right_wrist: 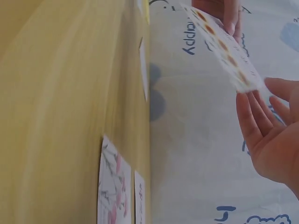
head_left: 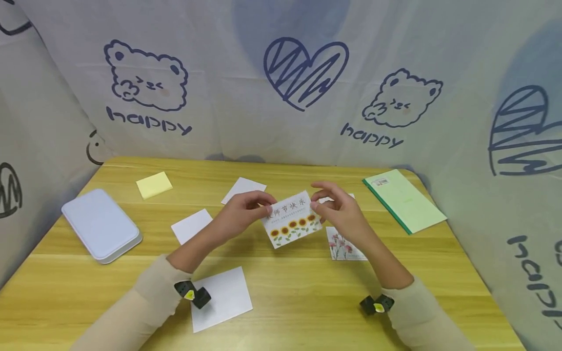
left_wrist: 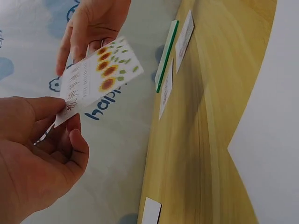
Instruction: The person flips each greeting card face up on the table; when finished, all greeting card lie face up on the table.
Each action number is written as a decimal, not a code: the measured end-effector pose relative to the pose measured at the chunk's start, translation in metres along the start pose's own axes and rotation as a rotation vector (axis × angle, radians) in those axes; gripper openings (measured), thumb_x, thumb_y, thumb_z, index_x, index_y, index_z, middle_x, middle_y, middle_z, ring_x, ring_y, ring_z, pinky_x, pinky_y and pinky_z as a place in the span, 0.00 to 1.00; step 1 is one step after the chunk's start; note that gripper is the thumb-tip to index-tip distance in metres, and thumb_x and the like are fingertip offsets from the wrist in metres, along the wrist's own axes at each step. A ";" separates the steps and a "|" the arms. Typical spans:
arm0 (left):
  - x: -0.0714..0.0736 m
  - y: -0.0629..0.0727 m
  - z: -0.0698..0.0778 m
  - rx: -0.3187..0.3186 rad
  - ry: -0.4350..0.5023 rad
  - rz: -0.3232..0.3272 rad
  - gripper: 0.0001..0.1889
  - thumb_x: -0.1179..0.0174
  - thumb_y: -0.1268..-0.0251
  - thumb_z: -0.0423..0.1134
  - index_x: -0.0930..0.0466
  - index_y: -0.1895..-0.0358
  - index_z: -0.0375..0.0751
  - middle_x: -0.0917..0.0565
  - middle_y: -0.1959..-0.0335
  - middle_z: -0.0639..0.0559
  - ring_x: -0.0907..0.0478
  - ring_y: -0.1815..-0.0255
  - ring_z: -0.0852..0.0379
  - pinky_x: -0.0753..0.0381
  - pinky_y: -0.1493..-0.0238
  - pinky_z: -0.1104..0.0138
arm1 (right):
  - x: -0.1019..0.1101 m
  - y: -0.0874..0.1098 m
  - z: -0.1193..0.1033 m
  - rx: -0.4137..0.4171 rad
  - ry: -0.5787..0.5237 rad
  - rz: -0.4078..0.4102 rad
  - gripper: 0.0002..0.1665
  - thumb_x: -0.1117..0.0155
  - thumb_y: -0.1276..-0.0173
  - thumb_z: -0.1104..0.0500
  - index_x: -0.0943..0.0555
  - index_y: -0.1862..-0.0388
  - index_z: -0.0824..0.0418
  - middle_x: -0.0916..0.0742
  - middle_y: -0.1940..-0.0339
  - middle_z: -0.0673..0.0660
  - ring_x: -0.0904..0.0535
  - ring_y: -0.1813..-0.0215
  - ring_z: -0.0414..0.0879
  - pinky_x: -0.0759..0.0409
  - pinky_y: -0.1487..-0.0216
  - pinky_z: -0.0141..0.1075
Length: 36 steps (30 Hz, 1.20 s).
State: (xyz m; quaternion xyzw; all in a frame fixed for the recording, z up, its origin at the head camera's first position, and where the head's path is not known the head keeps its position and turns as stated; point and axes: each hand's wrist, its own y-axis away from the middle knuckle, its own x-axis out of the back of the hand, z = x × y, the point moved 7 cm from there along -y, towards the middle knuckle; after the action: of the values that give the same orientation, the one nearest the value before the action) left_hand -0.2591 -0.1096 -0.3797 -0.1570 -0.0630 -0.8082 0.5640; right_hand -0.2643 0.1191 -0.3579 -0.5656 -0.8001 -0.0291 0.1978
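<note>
In the middle of the frame, I see the sunflower card (head_left: 293,224) held above the counter (head_left: 298,297). The left hand (head_left: 239,214) pinches one end of it, and the right hand (head_left: 344,214) pinches the opposite end. A pink-flower card (head_left: 343,246) lies right of centre; a green notebook (head_left: 406,202) lies farther right.

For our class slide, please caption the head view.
A left hand and right hand hold a sunflower card above a wooden table.
</note>
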 end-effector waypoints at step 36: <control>0.008 -0.094 -0.052 0.108 -0.236 -0.073 0.12 0.43 0.27 0.33 0.19 0.45 0.35 0.17 0.53 0.41 0.19 0.53 0.46 0.19 0.53 0.57 | 0.011 -0.084 0.083 -0.110 0.443 -0.131 0.14 0.38 0.25 0.60 0.19 0.43 0.58 0.16 0.54 0.58 0.18 0.62 0.59 0.19 0.67 0.43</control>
State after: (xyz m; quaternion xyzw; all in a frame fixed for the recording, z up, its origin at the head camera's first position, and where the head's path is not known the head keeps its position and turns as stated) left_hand -0.3588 -0.0973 -0.4187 -0.2180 -0.1778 -0.7997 0.5304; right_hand -0.3676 0.1211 -0.4152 -0.5021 -0.7694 -0.2089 0.3351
